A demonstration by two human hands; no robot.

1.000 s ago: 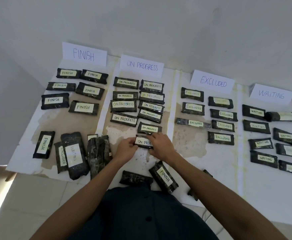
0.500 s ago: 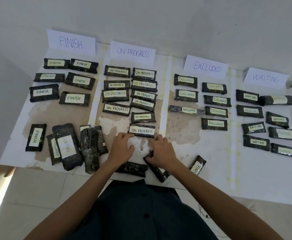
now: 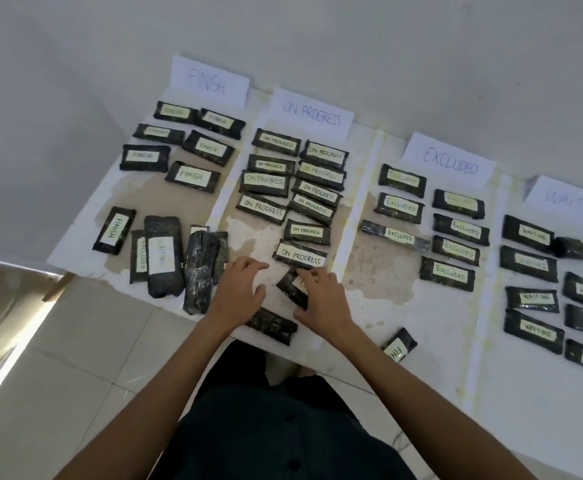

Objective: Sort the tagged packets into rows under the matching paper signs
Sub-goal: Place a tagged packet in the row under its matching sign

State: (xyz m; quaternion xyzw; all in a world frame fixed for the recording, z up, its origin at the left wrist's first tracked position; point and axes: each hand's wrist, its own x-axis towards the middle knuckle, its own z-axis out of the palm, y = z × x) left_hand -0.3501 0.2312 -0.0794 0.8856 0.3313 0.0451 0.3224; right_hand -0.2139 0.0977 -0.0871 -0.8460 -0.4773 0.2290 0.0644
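Plain indoor room, likely a home or small office. Bare white painted wall (image 3: 317, 36) beyond the hands. Pale glossy square floor tiles (image 3: 86, 358) below and left of them. Low white stained worktop (image 3: 404, 327) with handwritten white paper signs (image 3: 312, 114) taped against the wall.

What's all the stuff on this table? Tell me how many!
Paper signs: four, white, far edge.
FINISH packets: six, dark, first column.
ON PROGRESS packets: ten, dark, second column.
EXCLUDED packets: seven, dark, third column.
WAITING packets: about eight, dark, right side, cut off.
Unsorted pile: count unclear, dark, near left.
Loose packets: three, dark, near edge.
Table: one, white, stained.
Left hand: one, bare, fingers spread beside pile.
Right hand: one, bare, over a loose packet.
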